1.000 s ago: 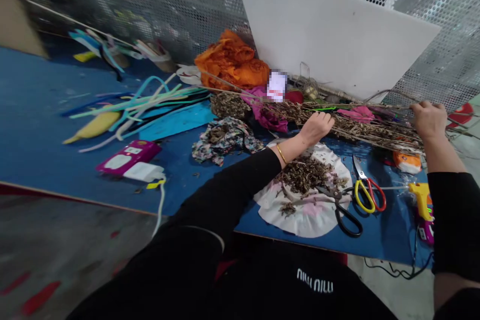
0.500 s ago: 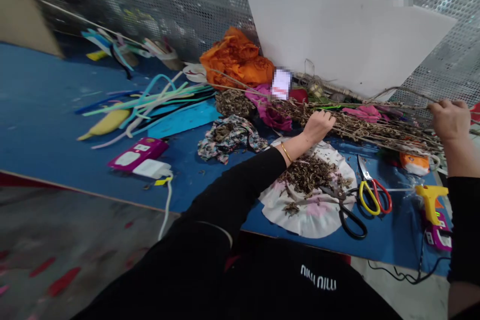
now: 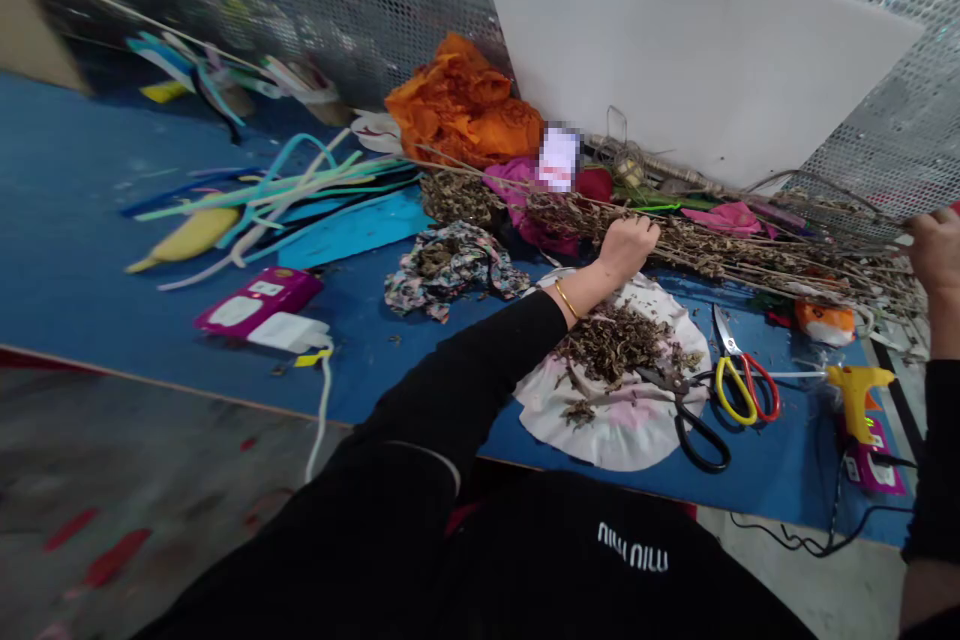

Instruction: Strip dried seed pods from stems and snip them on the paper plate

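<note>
A long bundle of dried plant stems with curled brown leaves lies along the back of the blue table. My left hand is closed around stems near the middle of the bundle. At the right edge of the view my right hand has its fingers closed at the stem ends, partly cut off by the frame. Below my left hand, crumbled dried leaves lie on a round white cloth. Black-handled shears rest partly on that cloth. Beside them lie scissors with yellow and red handles.
A yellow glue gun with a cable stands near the right front. Orange crumpled fabric, a phone and floral cloth sit behind and left. Foam strips and a purple box occupy the left. A white board leans behind.
My right hand has moved to the right, towards the view's edge, and slightly down. My left hand stays closed on the bundle. The whole view has shifted slightly.
</note>
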Tool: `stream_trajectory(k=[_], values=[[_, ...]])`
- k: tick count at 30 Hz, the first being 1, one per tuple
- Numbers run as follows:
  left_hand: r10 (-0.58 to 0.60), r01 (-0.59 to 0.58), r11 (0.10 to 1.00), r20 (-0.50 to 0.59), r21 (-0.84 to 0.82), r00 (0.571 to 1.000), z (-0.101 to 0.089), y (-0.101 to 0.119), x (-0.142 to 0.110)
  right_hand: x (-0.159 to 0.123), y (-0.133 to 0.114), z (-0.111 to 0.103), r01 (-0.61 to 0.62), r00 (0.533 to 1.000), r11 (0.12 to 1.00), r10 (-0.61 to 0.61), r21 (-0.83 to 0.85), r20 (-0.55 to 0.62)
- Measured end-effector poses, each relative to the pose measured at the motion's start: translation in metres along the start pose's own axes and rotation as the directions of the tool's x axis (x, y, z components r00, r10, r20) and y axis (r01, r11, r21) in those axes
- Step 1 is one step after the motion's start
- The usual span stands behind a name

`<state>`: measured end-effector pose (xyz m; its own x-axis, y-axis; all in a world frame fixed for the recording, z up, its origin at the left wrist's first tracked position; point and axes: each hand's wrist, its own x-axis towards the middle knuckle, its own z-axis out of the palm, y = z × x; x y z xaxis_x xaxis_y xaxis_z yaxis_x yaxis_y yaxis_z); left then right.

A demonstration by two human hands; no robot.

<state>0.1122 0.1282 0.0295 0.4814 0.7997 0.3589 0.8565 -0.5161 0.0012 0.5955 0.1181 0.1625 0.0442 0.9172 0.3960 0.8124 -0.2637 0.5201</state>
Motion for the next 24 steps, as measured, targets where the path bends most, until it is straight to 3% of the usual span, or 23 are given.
stream_trajectory(k=[5,12,17,21,24], values=[[0.016,-0.016,1.0,-0.017,-0.01,1.0,0.004,-0.002,0.002,-0.007,0.015,-0.007,-0.073,0.997,0.997,0.074,0.032,-0.022],[0.085,-0.085,0.996,0.008,0.017,0.996,-0.019,0.002,-0.007,-0.024,-0.022,-0.051,-0.01,0.998,0.997,0.014,0.074,-0.064],[0.176,-0.18,0.983,-0.097,-0.028,0.98,-0.054,0.007,-0.05,-0.051,-0.062,-0.09,0.136,0.984,0.977,-0.113,0.166,-0.14],[0.105,-0.14,0.98,-0.231,-0.141,0.967,-0.082,0.008,-0.093,-0.076,-0.099,-0.113,0.254,0.952,0.94,-0.201,0.227,-0.232],[0.016,-0.11,0.975,-0.431,-0.193,0.902,-0.096,0.005,-0.117,-0.094,-0.132,-0.12,0.364,0.893,0.893,-0.253,0.265,-0.373]])
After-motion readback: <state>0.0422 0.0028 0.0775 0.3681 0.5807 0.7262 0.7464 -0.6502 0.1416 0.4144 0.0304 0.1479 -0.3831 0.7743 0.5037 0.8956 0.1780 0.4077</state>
